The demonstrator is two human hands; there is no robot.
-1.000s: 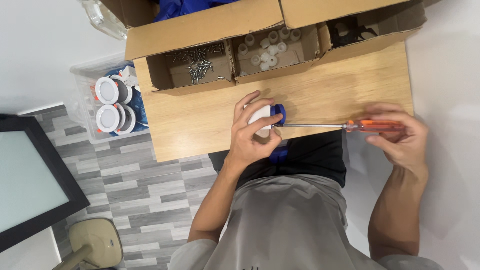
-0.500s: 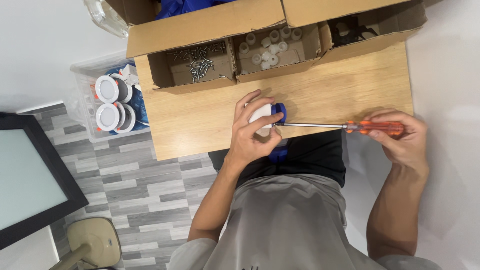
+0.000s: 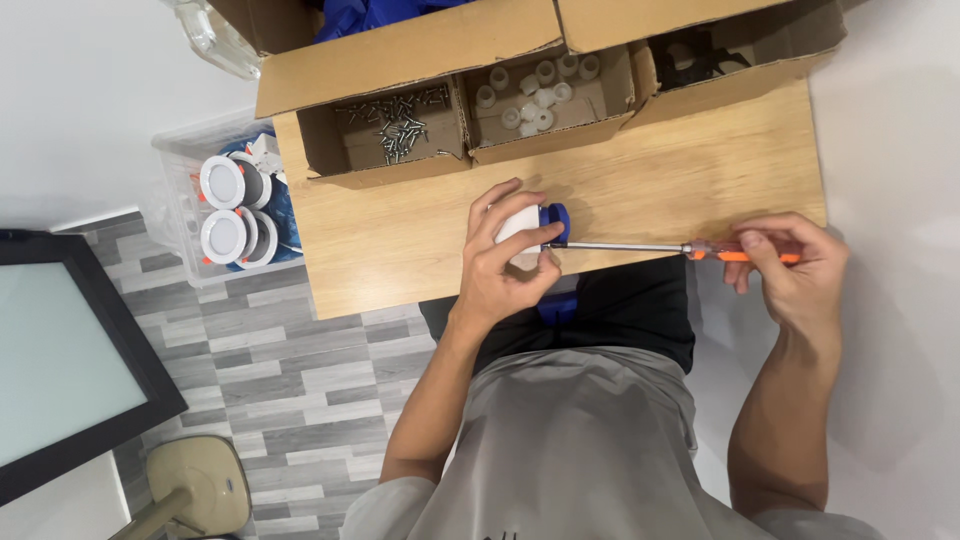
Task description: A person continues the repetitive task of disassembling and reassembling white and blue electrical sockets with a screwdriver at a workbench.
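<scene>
The fingers (image 3: 515, 205) of the left hand (image 3: 505, 275) are curled closed around a small white round part (image 3: 522, 228) with a blue piece (image 3: 556, 224) at its side, and press it onto the wooden surface (image 3: 400, 235) near the front edge. The fingers of the right hand (image 3: 795, 275) are closed around the orange handle (image 3: 745, 256) of a screwdriver (image 3: 640, 247). Its thin metal shaft lies flat along the front edge of the surface and its tip meets the blue piece.

Behind the white part, at the back of the surface, stands a row of open cardboard boxes (image 3: 420, 45): one with loose screws (image 3: 395, 120), the next with small white caps (image 3: 535, 95), the last with something dark (image 3: 690, 55) that I cannot tell.

Beside the surface, on the left-hand side, a clear plastic bin (image 3: 170, 190) holds round white lamp fittings (image 3: 222, 182). Below is a grey plank floor (image 3: 280, 400), with a dark framed panel (image 3: 70, 360) and a beige stool (image 3: 200, 490). The walls (image 3: 90, 90) are white.
</scene>
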